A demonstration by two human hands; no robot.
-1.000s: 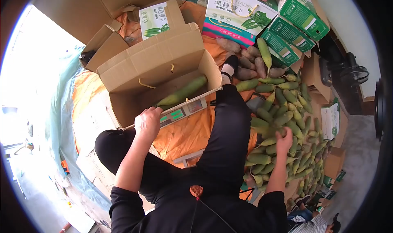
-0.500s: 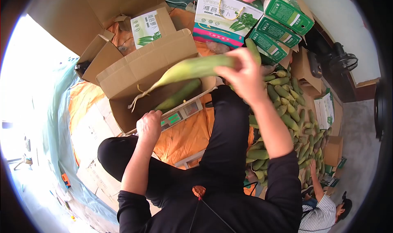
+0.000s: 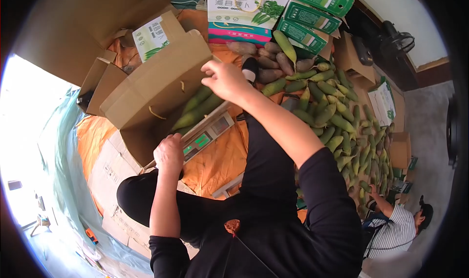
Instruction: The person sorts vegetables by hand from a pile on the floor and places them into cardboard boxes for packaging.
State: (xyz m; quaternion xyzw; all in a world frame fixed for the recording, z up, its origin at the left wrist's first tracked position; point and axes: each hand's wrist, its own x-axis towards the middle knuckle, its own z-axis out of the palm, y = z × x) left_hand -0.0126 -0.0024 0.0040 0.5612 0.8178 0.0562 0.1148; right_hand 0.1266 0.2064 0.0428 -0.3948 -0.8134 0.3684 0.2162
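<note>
In front of me an opened cardboard box [image 3: 131, 146] holds green radishes [image 3: 199, 113] lying side by side. My left hand [image 3: 169, 153] is closed over the box's near rim. Above the right end of the box hovers my right hand [image 3: 227, 82], its fingers loosely bent and apart, with nothing seen in them. Right below the rim is a scale [image 3: 211, 136] with a lit green display; the box appears to rest on it.
On the right spreads a big pile of green radishes [image 3: 337, 124], with brownish-purple radishes [image 3: 268, 76] behind it. Printed green radish cartons [image 3: 248, 7] stand at the back. A co-worker in a striped shirt [image 3: 398, 231] reaches into the pile. A fan [image 3: 398, 43] stands at right.
The green radish that my right hand held above the box now lies inside with the other. My right hand has let go and moved left. My view has shifted slightly.
</note>
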